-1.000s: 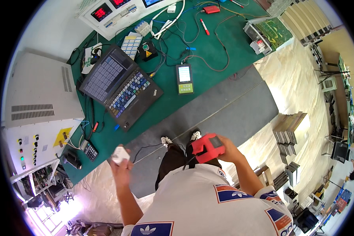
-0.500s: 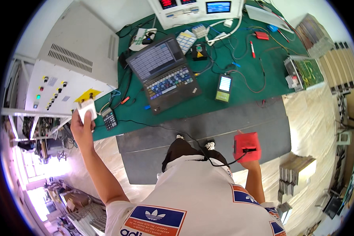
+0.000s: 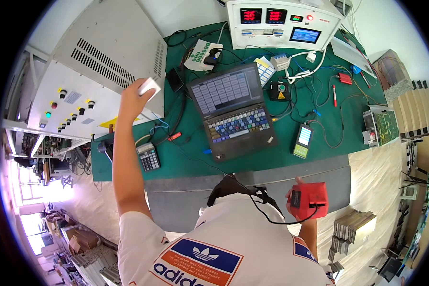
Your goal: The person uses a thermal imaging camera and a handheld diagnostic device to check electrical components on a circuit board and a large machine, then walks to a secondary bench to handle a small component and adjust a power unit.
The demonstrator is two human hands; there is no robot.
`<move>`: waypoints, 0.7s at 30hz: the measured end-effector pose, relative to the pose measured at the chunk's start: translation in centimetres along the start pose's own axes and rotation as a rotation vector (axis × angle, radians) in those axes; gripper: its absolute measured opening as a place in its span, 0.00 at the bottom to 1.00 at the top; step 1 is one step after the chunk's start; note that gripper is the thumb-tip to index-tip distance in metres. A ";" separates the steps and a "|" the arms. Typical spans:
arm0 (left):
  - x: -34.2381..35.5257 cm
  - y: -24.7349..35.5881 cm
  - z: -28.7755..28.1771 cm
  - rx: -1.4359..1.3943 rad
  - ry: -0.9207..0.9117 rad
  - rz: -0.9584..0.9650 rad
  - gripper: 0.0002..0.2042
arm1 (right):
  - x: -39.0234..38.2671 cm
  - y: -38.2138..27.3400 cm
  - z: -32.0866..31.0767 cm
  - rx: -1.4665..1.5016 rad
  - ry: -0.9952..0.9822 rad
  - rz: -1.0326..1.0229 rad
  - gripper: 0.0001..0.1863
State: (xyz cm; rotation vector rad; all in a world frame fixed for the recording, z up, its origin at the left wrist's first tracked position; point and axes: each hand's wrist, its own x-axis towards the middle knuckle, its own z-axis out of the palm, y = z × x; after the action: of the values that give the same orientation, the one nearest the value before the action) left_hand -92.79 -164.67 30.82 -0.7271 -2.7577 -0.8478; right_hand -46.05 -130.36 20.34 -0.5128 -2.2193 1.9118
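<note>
My left hand (image 3: 134, 101) is raised beside the grey metal cabinet, closed around a small white box-shaped thing (image 3: 149, 88). At the lower right, my right hand (image 3: 289, 199) grips a red boxy device (image 3: 315, 199); its fingers show only partly behind it. A black cable (image 3: 260, 209) runs from that device across the front of my shirt towards the table. An open laptop (image 3: 240, 126) stands on the green table between my hands. Near its left side lies a calculator (image 3: 148, 157), below my left hand.
The grey cabinet (image 3: 105, 52) with knobs fills the left. A white instrument panel (image 3: 283, 40) with lit displays stands at the back. A handheld meter (image 3: 302, 140), loose cables, a red marker (image 3: 334, 95) and a circuit board unit (image 3: 381, 126) lie to the right.
My left hand has moved up and away from the cabinet's yellow-plated front with the white thing. My view has shifted, showing more of the back panel. The right hand still holds the red device.
</note>
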 end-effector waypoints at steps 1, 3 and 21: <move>1.9 -0.9 0.7 0.076 -0.064 0.008 0.18 | 0.7 -0.7 1.0 -0.028 -0.014 0.019 0.42; 5.9 -3.0 2.7 0.050 -0.159 -0.004 0.19 | 2.0 -1.1 3.1 -0.218 -0.032 -0.048 0.43; 29.4 -13.7 23.4 0.420 -0.427 0.317 0.12 | 5.8 -6.1 14.8 0.304 0.373 0.434 0.33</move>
State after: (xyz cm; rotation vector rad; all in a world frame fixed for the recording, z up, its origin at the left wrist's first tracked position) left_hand -125.51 -149.49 13.47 -1.3236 -2.8943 -0.0437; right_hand -57.46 -142.63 23.32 -1.2562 -1.6430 2.0773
